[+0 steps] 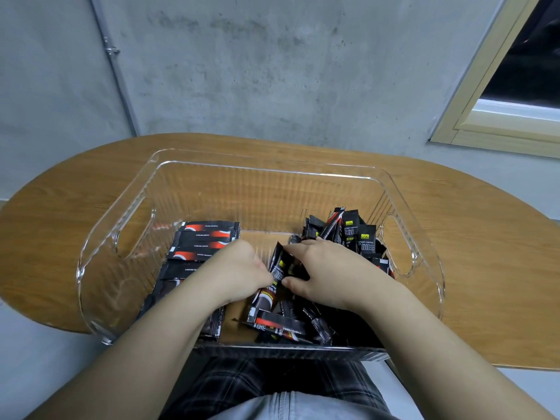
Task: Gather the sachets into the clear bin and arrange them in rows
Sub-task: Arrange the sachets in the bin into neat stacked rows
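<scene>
A clear plastic bin point(121, 213) with handle cut-outs stands on the wooden table. Along its left side black sachets with red marks point(206, 237) lie flat in a neat row. On the right, several black coffee sachets point(357, 234) sit in a loose heap, and more lie jumbled at the near wall point(281, 324). Both hands are inside the bin at its middle. My left hand point(239, 271) and my right hand point(321, 274) together hold a small bunch of upright black sachets point(278, 268), fingers curled round it from either side.
The oval wooden table point(472, 237) extends left and right of the bin. A grey concrete wall rises right behind it, with a window frame point(497, 122) at the upper right. My lap shows below the table's near edge.
</scene>
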